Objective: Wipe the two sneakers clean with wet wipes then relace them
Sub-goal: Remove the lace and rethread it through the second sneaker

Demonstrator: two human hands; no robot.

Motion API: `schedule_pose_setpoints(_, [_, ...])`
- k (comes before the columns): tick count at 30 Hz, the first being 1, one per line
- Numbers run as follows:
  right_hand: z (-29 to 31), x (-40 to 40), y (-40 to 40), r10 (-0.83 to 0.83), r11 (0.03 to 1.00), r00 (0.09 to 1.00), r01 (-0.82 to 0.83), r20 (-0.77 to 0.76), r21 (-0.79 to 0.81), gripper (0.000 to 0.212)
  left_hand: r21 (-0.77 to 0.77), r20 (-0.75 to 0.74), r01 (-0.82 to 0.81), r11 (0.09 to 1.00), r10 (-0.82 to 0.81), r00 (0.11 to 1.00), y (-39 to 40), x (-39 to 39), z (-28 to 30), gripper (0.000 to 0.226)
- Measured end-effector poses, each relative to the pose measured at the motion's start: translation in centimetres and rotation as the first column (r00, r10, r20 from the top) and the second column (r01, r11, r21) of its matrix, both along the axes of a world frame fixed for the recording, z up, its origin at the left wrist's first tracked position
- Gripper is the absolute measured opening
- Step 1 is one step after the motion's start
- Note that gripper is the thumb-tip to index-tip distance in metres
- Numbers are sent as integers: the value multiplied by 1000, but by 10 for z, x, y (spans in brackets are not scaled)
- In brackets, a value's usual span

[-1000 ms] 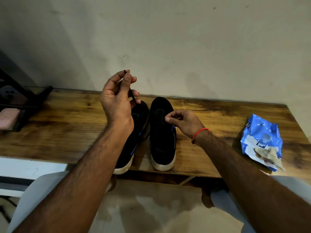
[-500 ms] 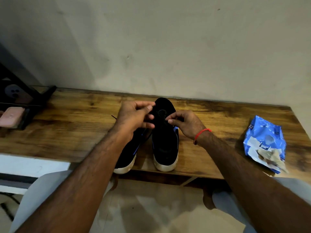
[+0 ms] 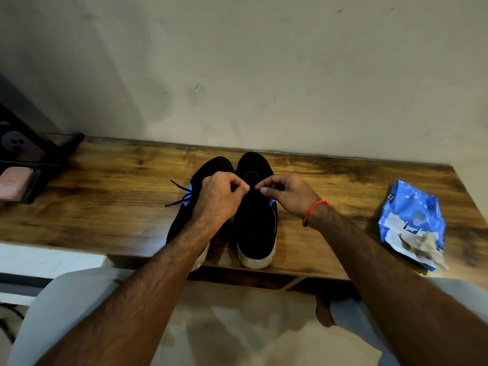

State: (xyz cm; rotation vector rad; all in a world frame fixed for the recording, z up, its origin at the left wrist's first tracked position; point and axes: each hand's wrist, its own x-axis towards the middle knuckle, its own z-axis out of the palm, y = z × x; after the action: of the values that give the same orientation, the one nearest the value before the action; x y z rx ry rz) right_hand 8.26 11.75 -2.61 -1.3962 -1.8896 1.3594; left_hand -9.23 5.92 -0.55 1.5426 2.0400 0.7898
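a wooden table (image 3: 105,207) against a plain wall (image 3: 264,75) fills mid-frame; two black sneakers (image 3: 254,220) at centre, both hands, left hand (image 3: 219,199) and right hand (image 3: 287,194), pinching at the right shoe's lace; blue wipes pack (image 3: 412,220) far right.

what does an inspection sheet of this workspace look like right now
surface: wooden bench set against a plain wall, worn finish.
job's things: two black sneakers, left shoe and right shoe, side by side, toes to the wall; loose lace ends trail off the left shoe; blue wipes pack lies at the right with a wipe sticking out.
clutter: pink case at the bench's left end.
grips: left hand and right hand both pinch at the right shoe's lacing; the lace itself is too dark to make out there.
cables: nothing seen.
surroundings: black stand at left; pale floor below.
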Motion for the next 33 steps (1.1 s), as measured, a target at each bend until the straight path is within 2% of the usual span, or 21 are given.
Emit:
schedule_pose_setpoints(8, [3,-1,-3,-39,995,997,32,-73,-94,13,-45,-72,4,999,-8,997,1,0,-8,6])
schedule_pose_setpoints(15, [0,-5,-4,-56,994,990,44,-126,-101,11,-85,-121,11,996,-21,992,1,3,-11,10])
schedule_pose_setpoints(20, [-5,-6,-4,-92,991,975,70,-204,-111,11,-65,-65,13,998,-17,998,2,0,-14,6])
schedule_pose_setpoints(27, [-3,-12,-3,-86,984,994,73,-74,-160,19,-18,-7,27,999,-28,1000,2,0,-17,4])
schedule_pose_setpoints(30, [-3,-11,-2,-136,978,985,116,-107,-175,19,-2,1,28,1000,-28,1000,3,2,-17,7])
schedule_pose_setpoints(33, [-5,-10,-1,-181,956,968,132,-173,-260,13,15,5,23,1000,-23,1000,2,3,-19,6])
